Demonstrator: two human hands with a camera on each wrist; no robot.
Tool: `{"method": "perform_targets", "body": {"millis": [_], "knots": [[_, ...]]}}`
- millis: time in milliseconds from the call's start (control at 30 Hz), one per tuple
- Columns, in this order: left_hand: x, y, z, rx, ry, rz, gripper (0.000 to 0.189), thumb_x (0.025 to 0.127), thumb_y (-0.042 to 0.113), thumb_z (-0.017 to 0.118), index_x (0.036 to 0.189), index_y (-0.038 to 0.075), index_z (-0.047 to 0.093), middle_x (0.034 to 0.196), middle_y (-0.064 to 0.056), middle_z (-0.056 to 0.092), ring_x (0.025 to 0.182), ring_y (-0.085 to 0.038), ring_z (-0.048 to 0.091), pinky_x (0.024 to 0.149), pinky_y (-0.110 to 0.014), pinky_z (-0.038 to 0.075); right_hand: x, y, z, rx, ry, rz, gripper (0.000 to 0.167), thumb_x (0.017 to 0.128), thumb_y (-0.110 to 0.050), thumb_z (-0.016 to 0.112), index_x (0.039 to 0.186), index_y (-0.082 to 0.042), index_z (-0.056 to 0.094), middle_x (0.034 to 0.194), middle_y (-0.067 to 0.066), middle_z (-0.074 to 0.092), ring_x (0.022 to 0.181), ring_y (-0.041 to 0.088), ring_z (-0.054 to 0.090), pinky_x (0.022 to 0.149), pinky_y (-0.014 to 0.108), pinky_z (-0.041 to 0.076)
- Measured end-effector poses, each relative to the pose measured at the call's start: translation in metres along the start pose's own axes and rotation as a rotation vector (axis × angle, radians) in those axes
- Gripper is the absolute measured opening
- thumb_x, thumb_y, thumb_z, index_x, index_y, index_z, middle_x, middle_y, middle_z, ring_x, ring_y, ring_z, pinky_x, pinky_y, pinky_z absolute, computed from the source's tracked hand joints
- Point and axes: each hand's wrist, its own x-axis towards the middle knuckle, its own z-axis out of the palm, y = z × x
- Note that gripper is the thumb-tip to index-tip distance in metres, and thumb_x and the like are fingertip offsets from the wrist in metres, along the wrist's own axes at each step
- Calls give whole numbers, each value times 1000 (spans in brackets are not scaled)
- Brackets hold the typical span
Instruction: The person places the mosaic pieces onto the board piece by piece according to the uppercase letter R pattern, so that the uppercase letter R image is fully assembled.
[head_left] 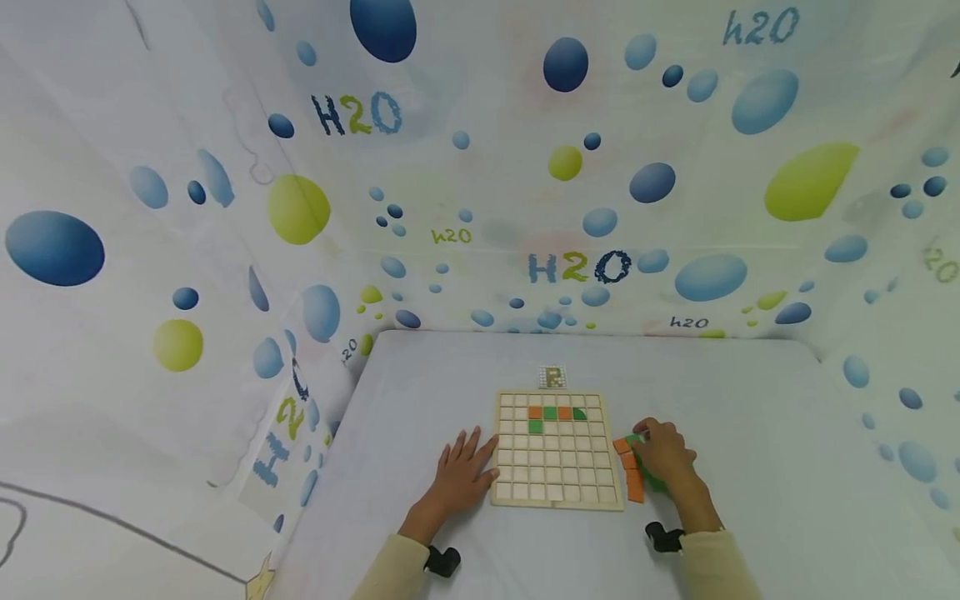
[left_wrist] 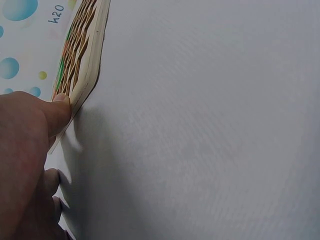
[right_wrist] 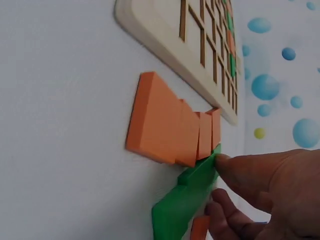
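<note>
A wooden grid board (head_left: 557, 505) lies on the table with a short row of orange and green tiles, the last green one (head_left: 579, 414) rounded at a corner. One more green tile (head_left: 535, 427) sits below the row's left end. My left hand (head_left: 459, 475) lies with fingers spread by the board's left edge, the thumb touching its rim in the left wrist view. To the right of the board, my right hand (head_left: 666, 454) pinches a green tile at the far end of the loose green tiles (right_wrist: 180, 205). Orange tiles (head_left: 633, 479) line up beside them.
A small pattern card (head_left: 552, 377) lies just beyond the board's far edge. White table cloth (head_left: 420, 383) surrounds the board. Printed curtains with blue and green drops (head_left: 652, 183) hang behind and at the sides. Black wrist straps (head_left: 442, 561) show at both sleeves.
</note>
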Motion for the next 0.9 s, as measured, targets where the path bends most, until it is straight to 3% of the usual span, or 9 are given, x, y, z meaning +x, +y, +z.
{"method": "perform_targets", "body": {"millis": [233, 467, 667, 800, 900], "knots": [[-1, -1, 1, -8, 5, -5, 59, 110, 36, 54, 163, 14, 40, 172, -23, 26, 159, -51, 19, 121, -74, 17, 5, 4, 0, 31, 23, -19, 18, 103, -14, 66, 113, 1, 65, 113, 26, 63, 106, 45, 62, 86, 67, 44], [-1, -2, 1, 1, 7, -5, 59, 110, 36, 53, 164, 15, 40, 172, -23, 26, 159, -50, 19, 122, -73, 17, 3, 5, -10, 36, -51, -54, 24, 100, -15, 70, 118, 1, 64, 116, 27, 63, 108, 44, 62, 88, 70, 42], [-1, -1, 1, -5, 6, 1, 59, 110, 36, 53, 164, 14, 40, 172, -23, 26, 159, -51, 19, 121, -74, 17, 12, 13, -3, 30, -3, 13, 26, 102, -19, 68, 118, 1, 63, 115, 27, 63, 106, 44, 61, 88, 66, 41], [0, -1, 2, 5, 11, 7, 59, 110, 36, 53, 164, 14, 40, 172, -24, 26, 158, -51, 19, 121, -74, 18, 17, 13, -1, 40, 48, 5, 26, 103, -17, 67, 118, 4, 62, 112, 27, 61, 101, 42, 60, 86, 63, 43], [1, 0, 2, 7, 8, 10, 59, 110, 36, 52, 164, 14, 40, 172, -24, 26, 158, -52, 19, 121, -74, 18, 18, 12, 0, 57, 71, -10, 29, 103, -14, 65, 123, 8, 61, 118, 32, 58, 108, 45, 59, 90, 62, 47]]}}
